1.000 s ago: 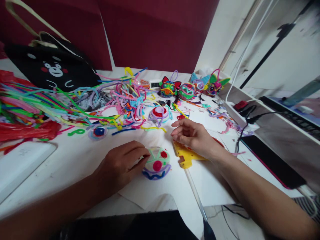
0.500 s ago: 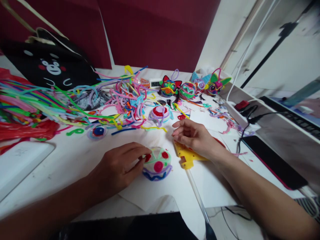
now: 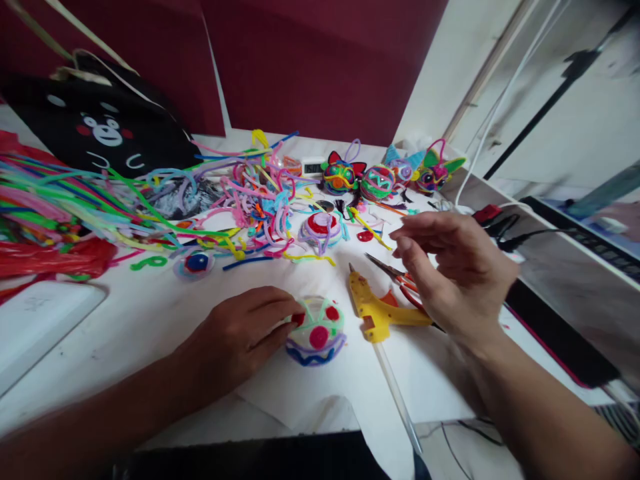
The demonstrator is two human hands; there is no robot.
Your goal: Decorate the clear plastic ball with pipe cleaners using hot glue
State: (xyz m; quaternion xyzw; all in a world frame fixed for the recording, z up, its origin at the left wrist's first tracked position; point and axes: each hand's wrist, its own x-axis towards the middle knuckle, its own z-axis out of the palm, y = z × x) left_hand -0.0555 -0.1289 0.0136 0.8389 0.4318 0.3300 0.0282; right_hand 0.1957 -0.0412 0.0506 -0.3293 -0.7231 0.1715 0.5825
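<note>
My left hand [image 3: 240, 333] rests on the white table [image 3: 150, 320], its fingers curled against the left side of a small dome [image 3: 316, 330] wrapped in pipe cleaners with red dots and a blue wavy rim. My right hand [image 3: 453, 273] hovers above the table with its fingers apart and slightly curled, holding nothing I can see. Under it lie a yellow glue gun [image 3: 376, 310] and scissors with red handles [image 3: 395, 275].
A big tangle of coloured pipe cleaners [image 3: 150, 207] covers the left and middle back. Several finished cat-eared heads [image 3: 380, 177] stand at the back, beside a black bear-face bag [image 3: 100, 133]. Cables and a dark tablet [image 3: 560, 333] lie at the right.
My right hand has lifted off the glue gun and moved right and up, uncovering the gun and the scissors. My left hand stays on the dome.
</note>
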